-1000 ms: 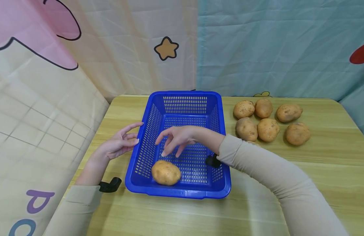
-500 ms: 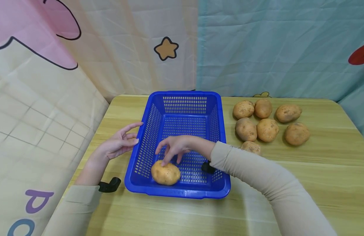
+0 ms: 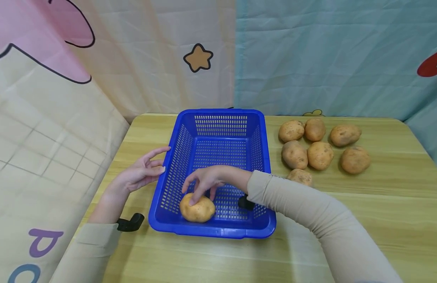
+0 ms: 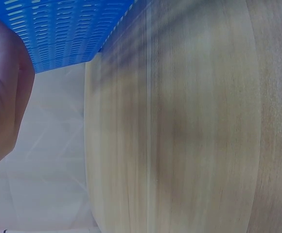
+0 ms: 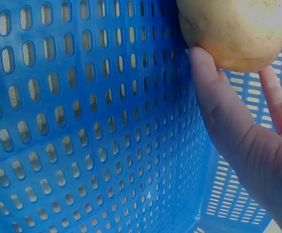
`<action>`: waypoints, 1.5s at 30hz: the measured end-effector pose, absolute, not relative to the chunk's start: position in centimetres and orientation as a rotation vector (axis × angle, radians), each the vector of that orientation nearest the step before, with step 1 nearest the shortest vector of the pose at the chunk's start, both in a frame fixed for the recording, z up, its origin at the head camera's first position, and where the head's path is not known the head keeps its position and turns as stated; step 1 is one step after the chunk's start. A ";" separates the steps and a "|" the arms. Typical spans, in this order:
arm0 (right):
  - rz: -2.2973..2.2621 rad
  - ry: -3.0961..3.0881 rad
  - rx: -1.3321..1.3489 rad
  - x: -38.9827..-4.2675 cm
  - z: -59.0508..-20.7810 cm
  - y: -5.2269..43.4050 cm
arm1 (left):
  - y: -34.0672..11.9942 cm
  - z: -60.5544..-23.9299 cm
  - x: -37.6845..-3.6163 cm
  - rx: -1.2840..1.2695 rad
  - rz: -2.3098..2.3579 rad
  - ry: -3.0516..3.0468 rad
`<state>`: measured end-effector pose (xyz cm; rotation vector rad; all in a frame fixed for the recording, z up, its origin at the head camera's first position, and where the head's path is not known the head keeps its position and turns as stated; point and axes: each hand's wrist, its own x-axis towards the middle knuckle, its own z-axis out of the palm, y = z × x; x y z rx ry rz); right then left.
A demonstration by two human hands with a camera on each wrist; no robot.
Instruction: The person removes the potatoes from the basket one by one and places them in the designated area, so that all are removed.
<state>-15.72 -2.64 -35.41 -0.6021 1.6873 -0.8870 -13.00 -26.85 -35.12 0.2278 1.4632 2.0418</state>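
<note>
A blue plastic basket (image 3: 213,232) with slotted walls stands on the table. Inside it, at the near left corner, lies a yellow-brown potato (image 3: 199,212). My right hand (image 3: 208,179) reaches down into the basket and grips this potato, thumb on its top and fingers at its far side. The right wrist view has the potato (image 5: 238,29) between the fingers, close to the slotted wall. At the basket's left rim, my left hand (image 3: 142,173) touches the edge with relaxed fingers. In the left wrist view, part of the left hand (image 4: 7,87) meets the basket wall (image 4: 63,29).
To the right of the basket, several potatoes (image 3: 320,155) lie on the wooden table (image 3: 346,220); the nearest potato (image 3: 300,177) is partly hidden by the right sleeve. A printed curtain (image 3: 292,59) hangs behind the table, and another covers the left side.
My right hand has come down and slightly towards me onto the potato in the basket, and its thumb now lies on it. The left hand and basket have stayed put.
</note>
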 end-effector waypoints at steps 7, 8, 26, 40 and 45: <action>-0.823 1.683 -0.627 -15.7 -35.2 -2.5 | -26.8 -35.0 -13.0 0.220 2.048 1.456; -0.813 1.683 -0.629 -15.7 -35.2 -2.4 | -26.8 -35.0 -13.0 0.219 2.050 1.454; -0.781 1.698 -0.671 -15.1 -34.7 -2.6 | -26.8 -35.1 -13.0 0.216 2.053 1.451; -0.880 1.605 -0.637 -15.1 -34.0 -2.5 | -27.0 -35.2 -12.9 0.240 2.056 1.444; -0.909 1.576 -0.624 -15.1 -33.7 -2.4 | -27.0 -35.3 -13.0 0.250 2.056 1.448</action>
